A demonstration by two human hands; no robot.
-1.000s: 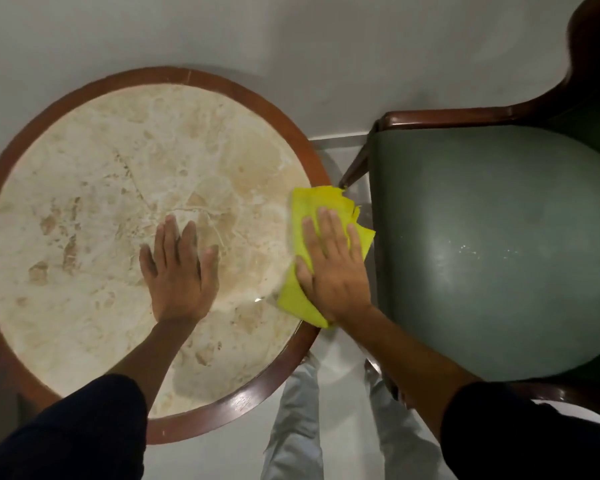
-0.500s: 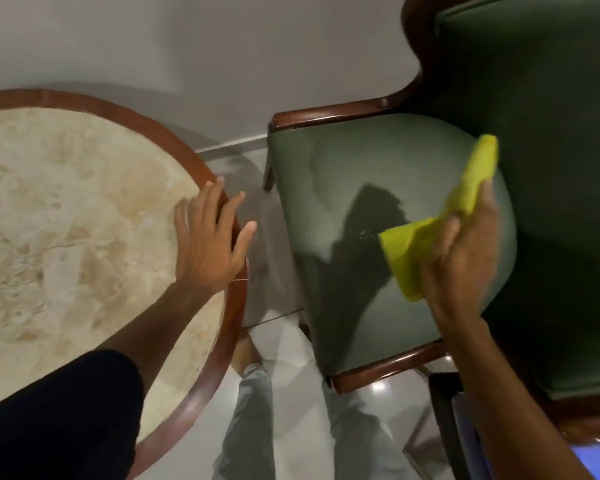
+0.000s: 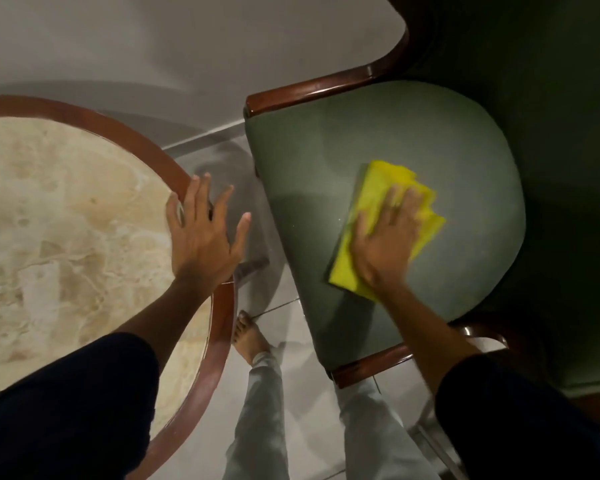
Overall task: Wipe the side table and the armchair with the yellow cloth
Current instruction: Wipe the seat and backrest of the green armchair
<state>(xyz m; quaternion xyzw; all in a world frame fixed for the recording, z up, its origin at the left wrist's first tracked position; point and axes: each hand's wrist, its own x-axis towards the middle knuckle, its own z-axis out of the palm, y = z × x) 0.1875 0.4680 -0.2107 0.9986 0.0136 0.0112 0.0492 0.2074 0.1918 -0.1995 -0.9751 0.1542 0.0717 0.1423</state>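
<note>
yellow cloth (image 3: 378, 216) lying folded on armchair (image 3: 326, 188) seat, mid-right of cushion, pinned flat under right hand (image 3: 385, 247) w/ palm down, fingers spread, pressing not pinching. left hand (image 3: 201, 237) open, fingers splayed, braced on wood rim of side table (image 3: 215, 341), holding nothing. cloth prob light, soft, floppy, apt to bunch if pushed by one corner; best kept under whole palm w/ even pressure. seat upholstery likely gives a bit, some drag. dim light, far cloth edge blurry.
</note>
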